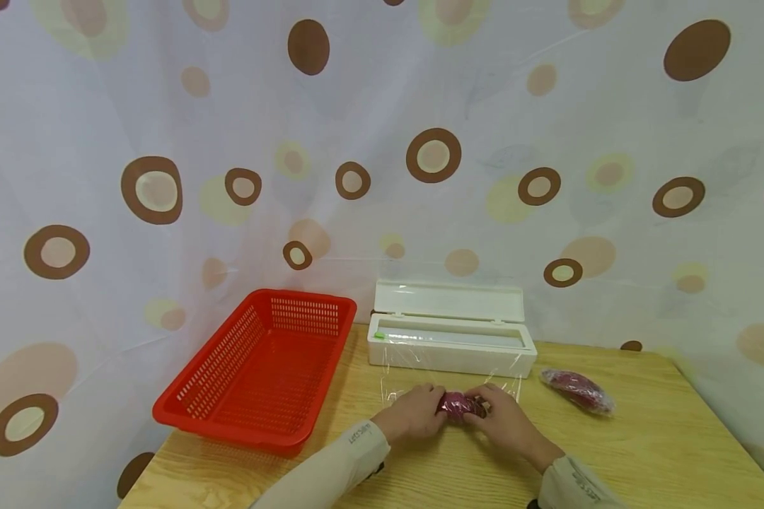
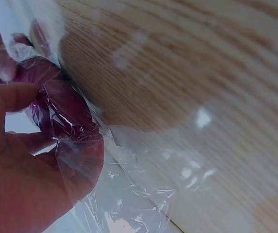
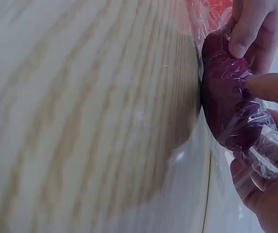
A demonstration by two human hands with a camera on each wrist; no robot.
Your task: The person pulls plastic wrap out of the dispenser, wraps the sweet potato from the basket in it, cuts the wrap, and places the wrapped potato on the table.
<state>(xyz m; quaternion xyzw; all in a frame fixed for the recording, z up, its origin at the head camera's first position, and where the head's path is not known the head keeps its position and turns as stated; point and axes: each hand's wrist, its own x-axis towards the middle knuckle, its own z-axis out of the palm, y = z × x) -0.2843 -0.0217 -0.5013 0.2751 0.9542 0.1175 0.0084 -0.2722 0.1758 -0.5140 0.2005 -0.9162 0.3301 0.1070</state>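
Hands meet low in the middle of the head view: we see our left hand (image 1: 415,412) and right hand (image 1: 506,418) curled around the two ends of a purple sweet potato (image 1: 460,406), which lies on a sheet of cling film (image 1: 391,385) spread over the wooden worktop (image 1: 649,438). Left of centre sits a red basket (image 1: 191,396) with slotted walls, and we see nothing inside it. Behind the hands stands a white film dispenser (image 1: 452,350), its lid tipped back, with a roll showing in its trough and the film running forward from it. To the right lies a second sweet potato (image 1: 578,390), already wrapped. Small writing marks both sleeve cuffs, but we cannot read it.

From the left wrist view, the left hand fills the lower left of the frame, and its fingers (image 2: 12,94) pinch the potato through crinkled film that trails toward the bottom edge. Neither container appears here.

In the right wrist view, at the right edge, our right hand's fingers (image 3: 275,87) press the wrapped potato against the worktop while the other hand's fingers grip its upper end. A scrap of the red basket shows at the top.
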